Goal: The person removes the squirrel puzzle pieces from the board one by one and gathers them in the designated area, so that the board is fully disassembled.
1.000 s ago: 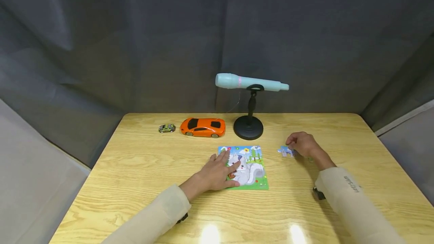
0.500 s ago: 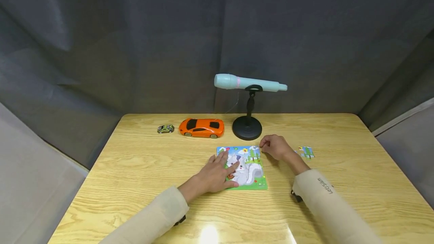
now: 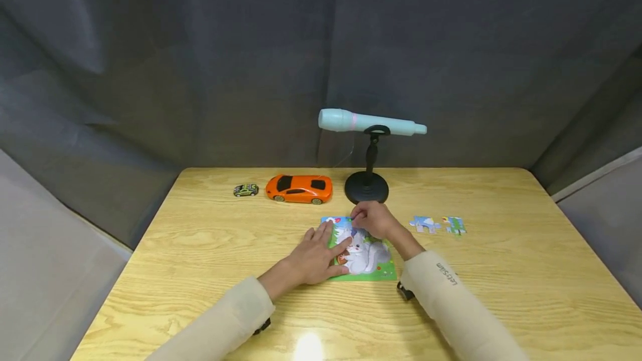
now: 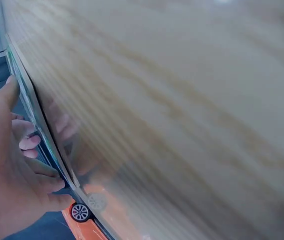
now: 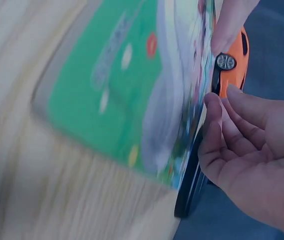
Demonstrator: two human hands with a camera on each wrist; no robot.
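A squirrel jigsaw board (image 3: 373,267) lies flat at the middle of the wooden table (image 3: 215,294). My left hand (image 3: 313,258) rests on the board's left side with straight fingers, pressing it down; the left wrist view shows that hand (image 4: 2,175) at the board's edge (image 4: 37,120). My right hand (image 3: 375,220) hovers over the board's far edge with curled fingers and seems to pinch a small blue puzzle piece at its fingertips. In the right wrist view its thumb (image 5: 211,112) touches the board (image 5: 127,100).
Two loose puzzle pieces (image 3: 423,223) (image 3: 454,225) lie right of the board. Behind it stand a black stand (image 3: 366,188) bearing a pale blue toy microphone (image 3: 371,122), an orange toy car (image 3: 299,188) and a tiny green car (image 3: 246,189). Dark curtains enclose the table.
My right hand left the loose pieces on the right and travelled left to the board's far edge. The left hand stayed on the board.
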